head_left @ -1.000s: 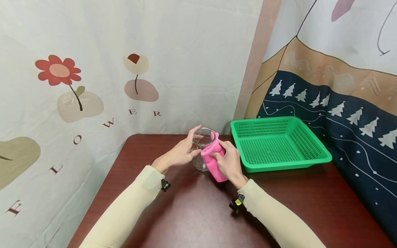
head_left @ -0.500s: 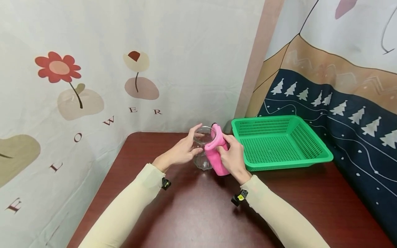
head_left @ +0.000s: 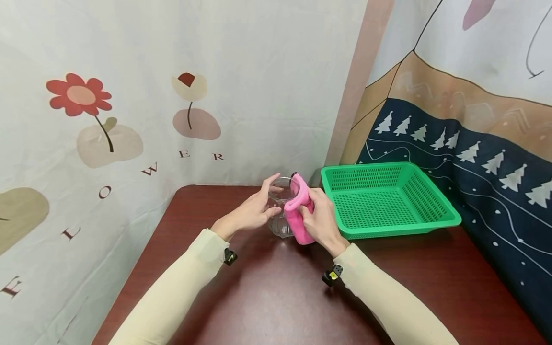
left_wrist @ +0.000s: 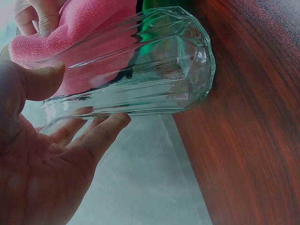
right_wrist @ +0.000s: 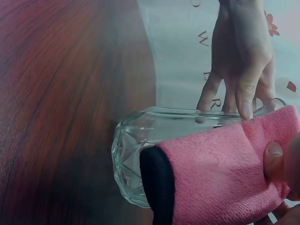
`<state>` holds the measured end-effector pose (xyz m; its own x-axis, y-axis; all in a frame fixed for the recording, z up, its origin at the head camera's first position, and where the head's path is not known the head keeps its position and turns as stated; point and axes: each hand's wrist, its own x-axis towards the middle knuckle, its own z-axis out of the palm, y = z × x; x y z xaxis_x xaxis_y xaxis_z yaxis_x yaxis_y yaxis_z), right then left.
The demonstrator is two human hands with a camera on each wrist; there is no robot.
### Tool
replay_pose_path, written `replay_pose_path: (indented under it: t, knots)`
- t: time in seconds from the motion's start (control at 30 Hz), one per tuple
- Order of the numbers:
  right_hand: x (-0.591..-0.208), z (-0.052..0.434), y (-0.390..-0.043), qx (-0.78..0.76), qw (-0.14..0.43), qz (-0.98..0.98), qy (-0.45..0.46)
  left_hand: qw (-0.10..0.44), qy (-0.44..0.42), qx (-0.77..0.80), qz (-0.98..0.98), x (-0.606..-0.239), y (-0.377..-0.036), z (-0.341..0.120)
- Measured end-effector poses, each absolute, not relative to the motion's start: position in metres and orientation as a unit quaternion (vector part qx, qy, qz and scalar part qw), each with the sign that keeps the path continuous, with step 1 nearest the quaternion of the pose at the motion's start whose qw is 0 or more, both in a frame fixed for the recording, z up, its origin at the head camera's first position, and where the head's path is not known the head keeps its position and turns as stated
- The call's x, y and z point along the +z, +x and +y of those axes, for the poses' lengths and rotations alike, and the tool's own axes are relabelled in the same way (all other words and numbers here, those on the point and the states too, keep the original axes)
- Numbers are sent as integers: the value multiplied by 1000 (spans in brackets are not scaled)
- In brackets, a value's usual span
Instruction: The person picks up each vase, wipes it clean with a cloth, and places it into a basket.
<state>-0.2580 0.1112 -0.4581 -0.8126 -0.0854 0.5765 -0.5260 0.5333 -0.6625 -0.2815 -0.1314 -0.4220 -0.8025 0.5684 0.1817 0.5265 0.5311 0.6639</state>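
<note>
A clear glass jar (head_left: pixel 280 226) with a faceted base stands near the back edge of the table. My left hand (head_left: pixel 249 212) holds it from the left, thumb on the near side and fingers round the far side; the left wrist view shows the glass jar (left_wrist: pixel 187 70) between them. Against the jar's right side lies a folded pink towel (head_left: pixel 298 224), pinched near its top by my right hand (head_left: pixel 322 218). Dark trim edges the pink towel (right_wrist: pixel 211 173) in the right wrist view. Part of the jar is hidden behind the cloth.
A green plastic basket (head_left: pixel 390 232) with slotted walls sits just right of my right hand. The dark red wooden table (head_left: pixel 267 297) reaches to a printed white curtain (head_left: pixel 267 96) at the back and left. Dark patterned fabric (head_left: pixel 487 191) hangs at the right.
My right hand and the pink towel have moved up the jar's side and slightly right, mostly in the first half second. The left hand and the jar stay nearly where they were.
</note>
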Motion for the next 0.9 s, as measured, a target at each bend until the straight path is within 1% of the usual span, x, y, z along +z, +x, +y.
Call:
replay_pose_path:
  t: [0.4, 0.9]
  knots:
    - [-468, 106, -258, 416, 223, -852, 228, 30, 314, 379, 870, -423, -281, -131]
    - [-474, 110, -254, 383, 143, -885, 224, 46, 303, 383, 871, -423, -282, -132]
